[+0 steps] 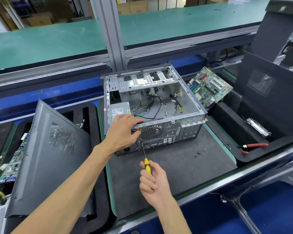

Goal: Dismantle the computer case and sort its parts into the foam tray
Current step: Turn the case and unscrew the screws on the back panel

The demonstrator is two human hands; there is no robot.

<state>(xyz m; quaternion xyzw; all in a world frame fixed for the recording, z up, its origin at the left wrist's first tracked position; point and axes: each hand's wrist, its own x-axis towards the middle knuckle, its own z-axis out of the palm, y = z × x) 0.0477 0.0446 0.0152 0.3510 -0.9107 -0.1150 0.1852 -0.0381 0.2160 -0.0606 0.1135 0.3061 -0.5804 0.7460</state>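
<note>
An open metal computer case (184, 92) lies on its side on a grey mat, its rear panel facing me, with loose cables and a power supply (119, 108) inside. My left hand (123, 132) grips the top rear edge of the case beside the fan grille. My right hand (153, 181) holds a yellow-handled screwdriver (147, 165), its tip set on a screw at the rear panel's left side. A removed motherboard (210, 87) leans in the black foam tray (254, 156) to the right.
A dark side panel (47, 157) leans in a foam tray at the left, beside another board (12, 159). Red-handled pliers (254, 146) lie on the right tray's rim. Loose screws (197, 154) sit on the mat. A second side panel (267, 92) stands at the right.
</note>
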